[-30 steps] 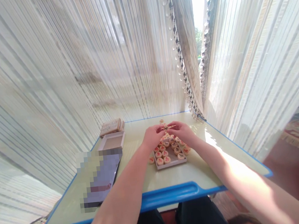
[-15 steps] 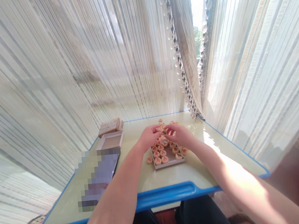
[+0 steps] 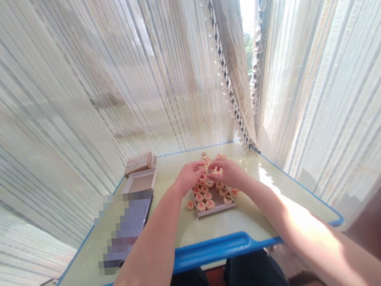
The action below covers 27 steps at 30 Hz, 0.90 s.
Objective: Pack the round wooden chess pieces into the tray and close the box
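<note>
Both hands meet above a pile of round Chinese chess pieces (image 3: 219, 171) behind a shallow open box (image 3: 216, 211). My left hand (image 3: 189, 175) is at the pile's left, thumb and fingers apart, its fingertips close to those of the other hand. Between the thumb and forefinger of my right hand (image 3: 227, 171) is a piece with a dark character (image 3: 209, 171). Inside the box, pieces with red characters (image 3: 208, 196) line the left side. Black-marked pieces (image 3: 223, 192) line its right side, with bare floor between. The box's far end is partly hidden by my hands.
One loose piece (image 3: 190, 205) lies left of the box and another (image 3: 235, 193) right of it. A tablet-like device (image 3: 140, 215), partly blurred out, lies to the left. Behind it are an empty shallow tray (image 3: 141, 182) and a stacked box (image 3: 138, 163). The table (image 3: 207, 245) has a blue edge.
The dark-marked piece sits slightly lower between my hands. My left fingers have drawn a little apart from it. The box and its pieces look the same.
</note>
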Motion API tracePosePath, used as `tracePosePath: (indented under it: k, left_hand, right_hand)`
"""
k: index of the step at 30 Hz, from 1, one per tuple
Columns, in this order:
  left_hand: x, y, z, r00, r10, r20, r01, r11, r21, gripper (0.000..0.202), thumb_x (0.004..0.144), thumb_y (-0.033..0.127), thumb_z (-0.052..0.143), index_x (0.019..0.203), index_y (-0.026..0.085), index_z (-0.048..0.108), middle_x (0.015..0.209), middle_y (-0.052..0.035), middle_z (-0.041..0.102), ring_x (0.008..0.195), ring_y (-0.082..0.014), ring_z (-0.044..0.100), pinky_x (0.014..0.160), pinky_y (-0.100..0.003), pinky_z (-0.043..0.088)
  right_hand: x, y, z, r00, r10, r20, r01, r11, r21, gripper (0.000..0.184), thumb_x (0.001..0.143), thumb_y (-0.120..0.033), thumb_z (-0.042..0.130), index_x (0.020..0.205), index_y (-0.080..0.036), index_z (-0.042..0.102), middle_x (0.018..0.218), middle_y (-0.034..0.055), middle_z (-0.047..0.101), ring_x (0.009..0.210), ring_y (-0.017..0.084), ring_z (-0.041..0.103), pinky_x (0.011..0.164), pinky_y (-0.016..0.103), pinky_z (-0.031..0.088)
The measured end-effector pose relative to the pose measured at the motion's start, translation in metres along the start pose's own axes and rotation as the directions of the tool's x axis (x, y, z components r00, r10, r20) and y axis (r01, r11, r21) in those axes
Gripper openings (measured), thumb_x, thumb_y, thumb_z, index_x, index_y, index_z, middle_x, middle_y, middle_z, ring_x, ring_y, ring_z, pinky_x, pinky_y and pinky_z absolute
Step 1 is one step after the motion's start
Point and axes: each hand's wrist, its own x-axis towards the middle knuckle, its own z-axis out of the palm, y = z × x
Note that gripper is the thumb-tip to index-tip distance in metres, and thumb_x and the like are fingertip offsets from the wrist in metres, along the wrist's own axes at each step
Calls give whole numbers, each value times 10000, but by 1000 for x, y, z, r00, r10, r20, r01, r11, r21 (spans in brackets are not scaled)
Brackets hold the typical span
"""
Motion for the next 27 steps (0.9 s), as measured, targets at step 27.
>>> tracePosePath:
  k: [27]
  left_hand:
    - [4,-3,2,985,168,-37,-124,842,526,336,797,140,403,970,169,689,1026,-43,692,967,-172,614,881,-249,456]
  right_hand:
    - [0,2,7,966,-1,259,45,985,-166,225,757,-409,618,887,-245,702,866,44,590,814,169,563,734,259,424]
